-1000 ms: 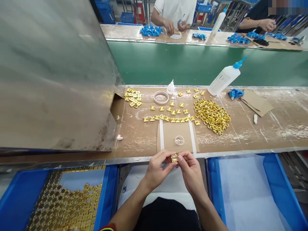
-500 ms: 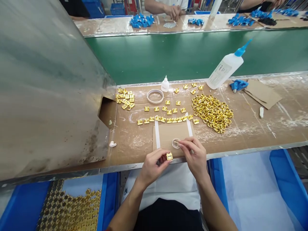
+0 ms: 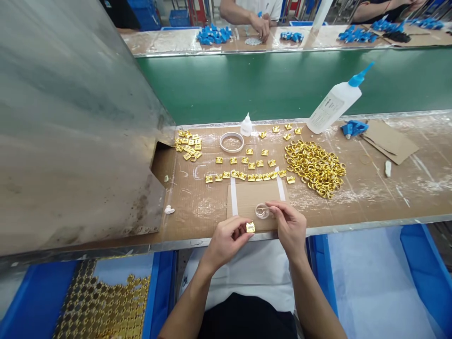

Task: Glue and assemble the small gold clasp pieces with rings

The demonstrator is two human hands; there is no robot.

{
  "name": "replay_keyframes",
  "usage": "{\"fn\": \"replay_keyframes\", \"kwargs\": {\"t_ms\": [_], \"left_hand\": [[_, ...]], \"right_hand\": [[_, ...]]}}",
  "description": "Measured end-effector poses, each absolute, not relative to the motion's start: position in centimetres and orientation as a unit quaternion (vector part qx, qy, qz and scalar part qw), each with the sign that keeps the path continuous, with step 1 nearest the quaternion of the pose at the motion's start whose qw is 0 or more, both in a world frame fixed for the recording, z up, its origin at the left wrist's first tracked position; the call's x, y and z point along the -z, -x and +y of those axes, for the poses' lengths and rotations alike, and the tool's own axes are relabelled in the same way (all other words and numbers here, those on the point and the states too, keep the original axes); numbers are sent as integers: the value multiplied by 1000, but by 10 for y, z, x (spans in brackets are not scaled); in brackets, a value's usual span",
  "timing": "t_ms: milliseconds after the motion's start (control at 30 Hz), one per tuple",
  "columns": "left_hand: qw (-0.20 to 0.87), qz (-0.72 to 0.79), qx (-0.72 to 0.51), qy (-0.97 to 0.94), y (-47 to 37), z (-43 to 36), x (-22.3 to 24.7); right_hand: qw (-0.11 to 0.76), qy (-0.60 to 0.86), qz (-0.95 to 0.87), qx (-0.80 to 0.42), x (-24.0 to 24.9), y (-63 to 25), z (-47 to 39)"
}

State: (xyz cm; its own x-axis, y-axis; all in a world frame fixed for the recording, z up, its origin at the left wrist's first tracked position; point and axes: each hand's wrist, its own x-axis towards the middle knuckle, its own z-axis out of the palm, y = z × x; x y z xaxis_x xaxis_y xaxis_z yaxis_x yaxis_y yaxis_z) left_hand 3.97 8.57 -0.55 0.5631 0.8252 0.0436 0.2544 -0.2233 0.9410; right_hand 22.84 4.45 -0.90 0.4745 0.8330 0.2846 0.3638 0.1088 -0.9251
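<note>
My left hand [image 3: 228, 240] pinches a small square gold metal piece [image 3: 250, 228] by its edge, just over the front edge of the bench. In my right hand [image 3: 289, 226], thumb and fingertips close on a thin stick [image 3: 264, 208]. Its tip reaches over a small clear round dish [image 3: 262, 214]; whether it touches what is inside I cannot tell. The dish rests on a cardboard pad [image 3: 243, 195] held down by white tape strips. Beyond the pad, similar gold pieces [image 3: 259, 177] lie in rows.
A heap of gold rings [image 3: 314, 167] lies to the right. Behind stand a small dropper bottle [image 3: 246, 126], a tape ring [image 3: 221, 141] and a large tilted bottle [image 3: 334, 108]. A metal housing [image 3: 81, 122] borders the left. Blue bins [image 3: 164, 282] sit below. A co-worker's hand [image 3: 261, 26] works opposite.
My right hand has shifted slightly right, and the stick now lies more level across the dish. My left hand still holds the gold piece, tilted a little differently. The view has moved slightly.
</note>
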Motion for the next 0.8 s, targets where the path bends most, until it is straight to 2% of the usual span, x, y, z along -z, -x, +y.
{"fn": "replay_keyframes", "kwargs": {"t_ms": [367,600,800], "left_hand": [[516,386,-274,-714,-42,86,3],[485,385,-302,-725,-42,84,7],[484,382,-302,-727,-41,83,9]], "right_hand": [[604,650,-385,-254,10,-225,42],[618,632,-374,-280,8,-230,45],[653,632,-352,-226,2,-224,38]]}}
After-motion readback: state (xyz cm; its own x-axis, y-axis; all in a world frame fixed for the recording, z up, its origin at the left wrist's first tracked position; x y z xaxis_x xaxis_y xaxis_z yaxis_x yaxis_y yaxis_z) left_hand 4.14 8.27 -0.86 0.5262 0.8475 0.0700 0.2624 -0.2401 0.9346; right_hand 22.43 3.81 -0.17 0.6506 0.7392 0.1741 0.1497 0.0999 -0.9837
